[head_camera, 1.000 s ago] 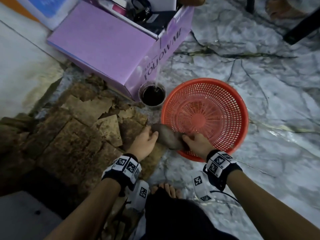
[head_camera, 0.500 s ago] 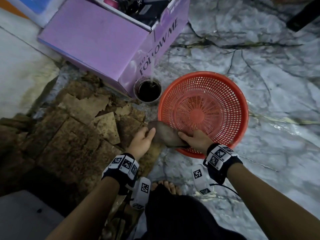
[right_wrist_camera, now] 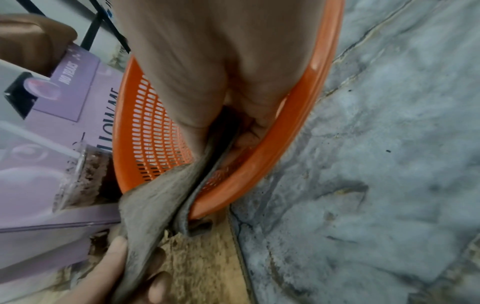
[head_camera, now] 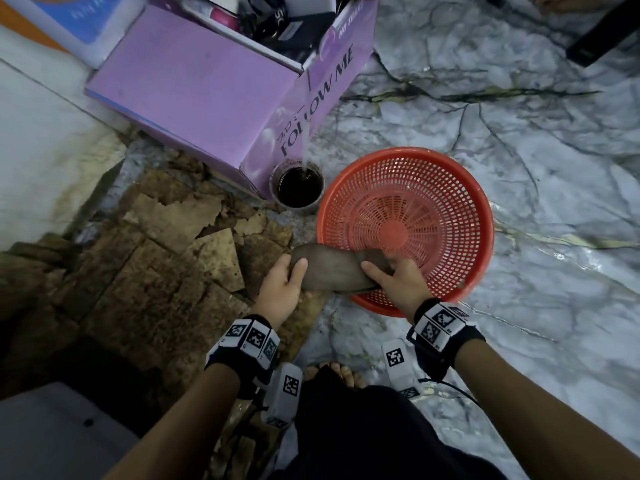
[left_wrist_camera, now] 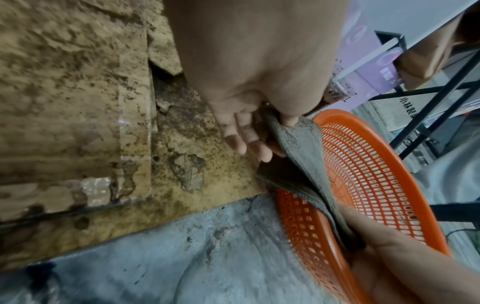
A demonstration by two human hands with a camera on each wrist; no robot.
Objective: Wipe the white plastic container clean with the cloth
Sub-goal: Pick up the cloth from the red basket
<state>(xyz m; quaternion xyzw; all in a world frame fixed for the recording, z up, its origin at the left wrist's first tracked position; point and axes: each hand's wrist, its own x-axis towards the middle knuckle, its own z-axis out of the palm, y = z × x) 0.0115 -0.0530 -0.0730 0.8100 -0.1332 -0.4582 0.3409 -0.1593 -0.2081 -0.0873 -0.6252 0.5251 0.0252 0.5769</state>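
A grey-brown cloth point(head_camera: 332, 271) is stretched between both hands over the near-left rim of a red mesh basket point(head_camera: 450, 188). My left hand point(head_camera: 294, 268) pinches its left end with thumb on top, seen close in the left wrist view on the cloth point(left_wrist_camera: 301, 156). My right hand point(head_camera: 377, 268) grips the right end just inside the basket rim point(right_wrist_camera: 293, 115); the cloth point(right_wrist_camera: 155, 205) hangs folded over that rim. The basket point(left_wrist_camera: 369, 174) holds nothing else. No white plastic container shows in any view.
A clear cup point(head_camera: 300, 183) of dark liquid with a straw stands between the basket and a purple box point(head_camera: 194, 84). Soggy brown cardboard point(head_camera: 138, 265) covers the floor at left; marble floor point(head_camera: 519, 150) lies at right. My bare foot point(head_camera: 334, 372) is below the hands.
The hands keep their hold on the cloth at the basket's near rim. The cloth now looks pulled a little flatter and wider between them; the head view has shifted slightly.
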